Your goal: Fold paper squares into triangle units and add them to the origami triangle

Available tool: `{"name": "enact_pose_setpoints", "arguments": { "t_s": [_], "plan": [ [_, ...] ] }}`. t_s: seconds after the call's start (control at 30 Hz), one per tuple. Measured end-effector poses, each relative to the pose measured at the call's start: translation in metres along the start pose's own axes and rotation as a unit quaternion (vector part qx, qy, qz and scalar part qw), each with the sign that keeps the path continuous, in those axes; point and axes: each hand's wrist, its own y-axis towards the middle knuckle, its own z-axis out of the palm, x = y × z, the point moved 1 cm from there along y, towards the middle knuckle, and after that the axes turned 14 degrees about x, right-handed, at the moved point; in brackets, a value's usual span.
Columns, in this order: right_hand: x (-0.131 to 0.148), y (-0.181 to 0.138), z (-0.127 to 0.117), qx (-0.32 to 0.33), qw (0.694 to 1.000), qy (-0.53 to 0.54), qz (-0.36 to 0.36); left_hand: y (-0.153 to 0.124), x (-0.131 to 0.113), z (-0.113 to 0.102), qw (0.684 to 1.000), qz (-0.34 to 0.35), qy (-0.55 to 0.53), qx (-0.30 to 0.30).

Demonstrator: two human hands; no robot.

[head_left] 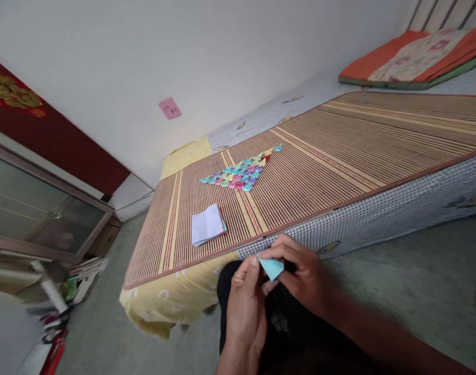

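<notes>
A small piece of folded light-blue paper (272, 269) is held between both hands above my lap, its shape a narrow wedge. My left hand (246, 294) pinches its pointed left end between thumb and fingers. Around the wider right end close the fingers of my right hand (300, 268). Beyond the hands, on the striped bamboo mat, sits a stack of paper sheets (207, 225) with a white one on top. Farther back, many small folded paper pieces (240, 172) in blue, pink, yellow and purple lie in a triangular arrangement.
The bamboo mat (320, 156) covers a bed with checked and yellow sheets. Folded orange bedding (421, 57) lies at the far right. A pink note (170, 108) is on the wall. At left stand a glass-fronted cabinet (46, 203) and clutter on the floor.
</notes>
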Motion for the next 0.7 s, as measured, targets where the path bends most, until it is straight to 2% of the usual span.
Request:
{"name": "enact_pose_setpoints", "arguments": {
  "t_s": [0.07,0.23,0.37,0.5,0.57,0.7],
  "plan": [
    [-0.001,0.001,0.000,-0.015,0.999,-0.035,-0.031,0.000,-0.002,0.004,1.000,-0.014,-0.012,0.015],
    [-0.008,0.009,-0.001,-0.035,0.995,-0.079,-0.045,0.004,-0.007,0.011,0.998,-0.016,-0.036,0.052],
    [-0.014,0.011,-0.006,0.018,0.996,-0.059,-0.060,0.011,-0.010,0.010,0.997,-0.013,-0.022,0.066],
    [-0.014,0.011,-0.014,0.081,0.995,-0.026,-0.056,0.018,-0.008,0.004,0.999,0.022,0.018,0.039],
    [-0.012,0.014,-0.018,0.085,0.996,0.015,-0.034,0.021,-0.007,0.000,0.998,0.043,0.055,0.013],
    [-0.010,0.024,-0.021,0.057,0.992,0.068,0.086,0.022,-0.010,-0.003,0.987,0.066,0.143,-0.019]
  ]
}}
